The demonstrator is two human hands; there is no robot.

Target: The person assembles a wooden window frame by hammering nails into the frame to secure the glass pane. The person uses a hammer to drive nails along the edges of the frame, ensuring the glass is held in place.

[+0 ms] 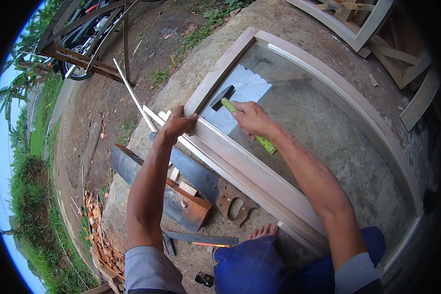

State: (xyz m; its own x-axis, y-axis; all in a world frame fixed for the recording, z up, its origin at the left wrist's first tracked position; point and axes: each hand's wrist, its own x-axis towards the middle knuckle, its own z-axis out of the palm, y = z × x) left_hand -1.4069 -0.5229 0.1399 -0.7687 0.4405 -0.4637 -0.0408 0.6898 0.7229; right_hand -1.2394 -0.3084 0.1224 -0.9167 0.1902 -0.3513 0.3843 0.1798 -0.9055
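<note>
My right hand is closed around the green handle of a hammer. The dark hammer head hangs over the glass pane, near a pale, torn-edged patch on it. That pane sits in a pale wooden window frame lying on the ground. My left hand grips the near left corner of the frame, its thumb by the inner edge. A thin wooden strip runs along that inner edge, starting beside my thumb. Whether a nail is between my left fingers cannot be made out.
Left of the frame lie a handsaw, a wide rust-edged metal blade, a try square and an orange pencil. Narrow white strips stick out beyond my left hand. More wooden frames stand at the far right.
</note>
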